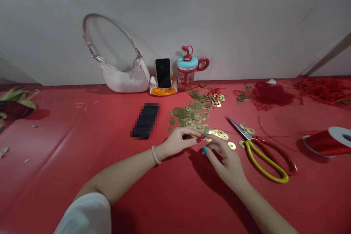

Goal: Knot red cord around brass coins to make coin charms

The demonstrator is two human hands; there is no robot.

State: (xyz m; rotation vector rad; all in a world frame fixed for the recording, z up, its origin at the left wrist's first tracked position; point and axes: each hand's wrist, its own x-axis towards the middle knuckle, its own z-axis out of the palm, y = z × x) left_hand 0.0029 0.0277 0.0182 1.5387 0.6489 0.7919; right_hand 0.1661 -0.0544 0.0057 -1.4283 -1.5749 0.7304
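Note:
Near the middle of the table, my left hand (179, 140) pinches a small red knotted cord (202, 137) between thumb and index finger. A pale bead bracelet (156, 155) circles that wrist. My right hand (226, 159) meets it from the right; its index fingertip touches the knot. Its thumb and a curled finger close together just below, seemingly on the thin cord, which is hard to make out. Brass-coloured coins with square holes (189, 115) lie in a loose heap just beyond both hands. Scissors (263, 155) with one yellow and one red handle lie open right of my right hand.
A red cord spool (326, 142) lies at the right, with tangled red cord (270, 95) behind. Against the white wall stand a pale handbag (123, 78), a phone (163, 73) on an orange packet and a lidded cup (187, 73). A dark pixelated rectangle (145, 120) lies left.

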